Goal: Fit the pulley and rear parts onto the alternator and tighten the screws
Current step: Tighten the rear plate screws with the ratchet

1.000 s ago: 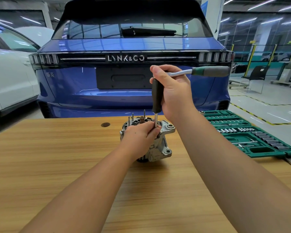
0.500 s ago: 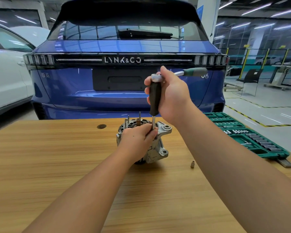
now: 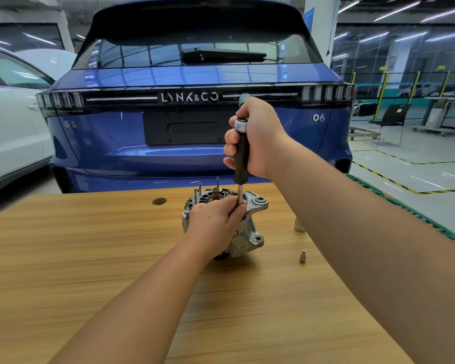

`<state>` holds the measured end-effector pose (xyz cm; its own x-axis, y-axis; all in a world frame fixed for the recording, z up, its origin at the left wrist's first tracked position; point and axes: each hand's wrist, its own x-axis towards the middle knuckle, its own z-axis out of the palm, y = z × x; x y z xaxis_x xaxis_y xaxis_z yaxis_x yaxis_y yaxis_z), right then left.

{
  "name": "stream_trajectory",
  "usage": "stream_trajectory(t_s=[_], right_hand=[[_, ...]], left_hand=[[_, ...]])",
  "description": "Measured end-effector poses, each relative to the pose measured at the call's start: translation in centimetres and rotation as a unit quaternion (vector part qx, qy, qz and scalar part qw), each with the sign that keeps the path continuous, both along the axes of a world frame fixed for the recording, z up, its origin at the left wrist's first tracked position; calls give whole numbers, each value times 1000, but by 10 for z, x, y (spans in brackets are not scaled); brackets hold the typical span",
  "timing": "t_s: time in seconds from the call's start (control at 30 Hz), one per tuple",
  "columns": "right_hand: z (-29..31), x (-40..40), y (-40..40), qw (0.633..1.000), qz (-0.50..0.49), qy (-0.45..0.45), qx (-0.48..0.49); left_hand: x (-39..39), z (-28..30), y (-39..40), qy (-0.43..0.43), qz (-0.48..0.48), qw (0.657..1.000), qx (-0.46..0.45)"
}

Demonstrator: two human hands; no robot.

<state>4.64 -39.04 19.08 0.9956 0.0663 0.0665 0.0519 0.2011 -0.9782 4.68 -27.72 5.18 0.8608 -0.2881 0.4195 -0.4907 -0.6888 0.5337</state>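
Alternator stands on end mid-table, studs pointing up, mounting ears to the right. My left hand rests over its top, fingers pinching the thin steel shaft of the driver just where it meets the housing. Driver upright; my right hand is curled tight round its black handle, ratchet head at the top by my thumb. Wooden table under it all. Small socket bit near right of the alternator, a bigger socket farther right, apart. Green tool case edge mostly behind my right arm. Blue car beyond the far edge, white car far left.
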Motion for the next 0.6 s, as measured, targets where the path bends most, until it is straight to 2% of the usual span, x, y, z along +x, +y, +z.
stream_trajectory(t_s=[0.1, 0.17, 0.23, 0.3, 0.37, 0.47, 0.53, 0.6], right_hand=[[-2, -1, 3, 998, -26, -4, 50], [-9, -1, 7, 987, -63, -32, 143], [-20, -2, 11, 965, -124, -96, 208], [-31, -4, 14, 941, -172, -177, 231], [-40, -6, 16, 926, -187, -268, 189], [-56, -13, 18, 918, -142, -367, 51], [-64, -14, 12, 932, -81, -351, 22], [-68, -15, 4, 949, -18, -311, 50]], left_hand=[[0, 0, -1, -1, 2, 1000, 0], [0, 1, -1, 6, 5, 1000, 7], [0, 3, -3, 13, 10, 1000, 23], [-1, 5, -4, 16, 15, 999, 35], [-1, 5, -3, 19, 13, 999, 24], [0, 4, -1, 29, 2, 1000, 7], [0, 3, 0, 34, -6, 999, 2], [1, 3, 2, 39, -15, 999, -3]])
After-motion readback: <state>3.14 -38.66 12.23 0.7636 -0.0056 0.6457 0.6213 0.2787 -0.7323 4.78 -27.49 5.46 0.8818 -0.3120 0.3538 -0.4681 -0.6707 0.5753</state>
